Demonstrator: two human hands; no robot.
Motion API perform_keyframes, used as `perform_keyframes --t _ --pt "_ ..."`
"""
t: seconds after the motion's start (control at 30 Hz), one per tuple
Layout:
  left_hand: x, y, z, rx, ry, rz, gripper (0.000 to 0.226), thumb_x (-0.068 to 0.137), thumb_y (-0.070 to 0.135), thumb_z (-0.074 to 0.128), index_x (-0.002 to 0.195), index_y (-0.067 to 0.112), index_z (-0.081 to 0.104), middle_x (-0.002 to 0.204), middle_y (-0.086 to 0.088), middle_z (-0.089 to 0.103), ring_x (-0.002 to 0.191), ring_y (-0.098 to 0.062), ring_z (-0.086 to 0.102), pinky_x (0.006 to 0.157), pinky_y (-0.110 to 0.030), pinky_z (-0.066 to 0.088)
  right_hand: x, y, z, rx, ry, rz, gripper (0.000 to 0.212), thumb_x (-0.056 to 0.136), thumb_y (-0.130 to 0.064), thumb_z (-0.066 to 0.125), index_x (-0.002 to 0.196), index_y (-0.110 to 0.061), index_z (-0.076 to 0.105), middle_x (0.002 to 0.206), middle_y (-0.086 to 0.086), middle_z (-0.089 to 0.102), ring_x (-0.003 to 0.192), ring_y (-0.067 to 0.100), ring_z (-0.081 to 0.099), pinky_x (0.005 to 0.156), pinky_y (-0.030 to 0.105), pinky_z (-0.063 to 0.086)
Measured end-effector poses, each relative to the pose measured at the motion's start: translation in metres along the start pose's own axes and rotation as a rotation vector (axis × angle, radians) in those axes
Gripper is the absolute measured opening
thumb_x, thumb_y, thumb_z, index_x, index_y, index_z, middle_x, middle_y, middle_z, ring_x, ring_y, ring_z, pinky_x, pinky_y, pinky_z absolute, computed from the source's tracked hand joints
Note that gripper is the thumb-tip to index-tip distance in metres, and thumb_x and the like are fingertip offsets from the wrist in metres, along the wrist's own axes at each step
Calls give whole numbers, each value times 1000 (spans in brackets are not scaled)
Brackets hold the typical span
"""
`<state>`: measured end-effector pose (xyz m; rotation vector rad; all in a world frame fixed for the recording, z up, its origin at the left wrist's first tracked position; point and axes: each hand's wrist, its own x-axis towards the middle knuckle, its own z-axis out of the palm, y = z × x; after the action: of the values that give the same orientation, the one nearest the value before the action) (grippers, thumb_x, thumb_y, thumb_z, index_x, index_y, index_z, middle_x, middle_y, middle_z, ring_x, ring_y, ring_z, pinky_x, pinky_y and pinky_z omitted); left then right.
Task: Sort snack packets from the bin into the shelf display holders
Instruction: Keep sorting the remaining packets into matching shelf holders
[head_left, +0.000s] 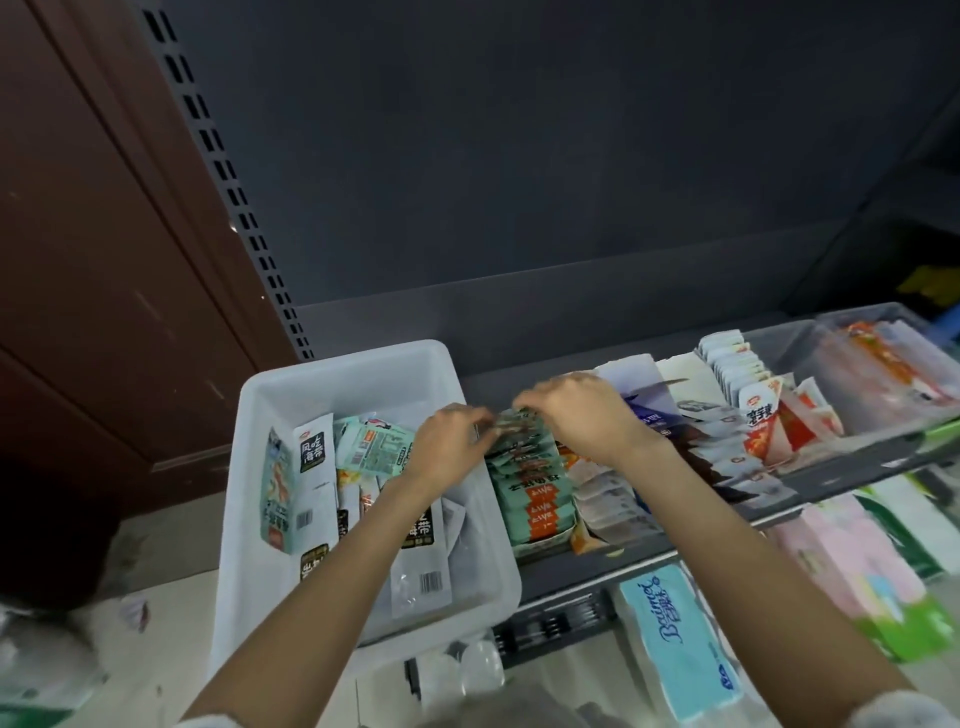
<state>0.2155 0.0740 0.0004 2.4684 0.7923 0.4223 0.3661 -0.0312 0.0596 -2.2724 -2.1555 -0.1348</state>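
Note:
A white plastic bin (343, 374) stands on the left end of the shelf, holding several snack packets, among them black-and-white seaweed packets (312, 447) and a teal packet (374, 447). Just right of it, a holder carries a row of green-and-orange packets (535, 506). My left hand (449, 441) and my right hand (576, 415) meet over the far end of that row. Both pinch a green packet (511, 423) between their fingertips at the back of the row. Further right stand rows of white, dark and red-and-white packets (763, 415).
A clear holder (883, 374) with orange packets sits at the shelf's far right. Below the shelf edge lie a blue tissue pack (680, 644) and pink and green packs (872, 577). A slotted grey upright (234, 208) and a brown door stand to the left.

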Motion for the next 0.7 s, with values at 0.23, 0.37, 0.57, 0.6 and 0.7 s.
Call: perform_keyframes --t 0.23,0.37,0.57,0.6,0.7 --pt "-23 -19 0 62 -16 118 24 89 20 59 111 22 69 123 5 61 115 -17 49 98 -27 35 11 -25 13 -196 -315 -91 40 93 -12 31 120 -19 61 107 5 69 105 21 61 119 41 4" --pt "-50 -30 -11 -1 344 -41 22 86 24 55 101 22 71 100 6 70 91 -15 64 80 -28 50 11 -31 6 -93 -121 -80 38 91 -11 37 121 -20 59 111 2 67 104 22 61 116 41 19" --pt "-93 -65 -35 88 729 -277 29 84 30 47 92 15 71 78 2 71 69 -12 62 66 -26 47 32 -93 28 574 155 -28 27 92 -14 46 111 -17 66 106 -2 71 94 18 67 75 34 53" --pt "-96 -74 -35 119 658 -309 28 83 30 48 94 17 71 83 1 72 75 -17 65 69 -29 49 42 -105 40 525 78 -25 29 92 -12 47 115 -16 64 110 1 69 97 21 65 77 35 52" --pt "-94 -100 -30 237 318 -398 30 84 23 57 112 19 66 108 -4 68 103 -27 60 88 -37 47 73 -133 74 254 -151 -10 36 91 -13 49 127 -10 52 122 11 59 108 28 55 87 37 44"
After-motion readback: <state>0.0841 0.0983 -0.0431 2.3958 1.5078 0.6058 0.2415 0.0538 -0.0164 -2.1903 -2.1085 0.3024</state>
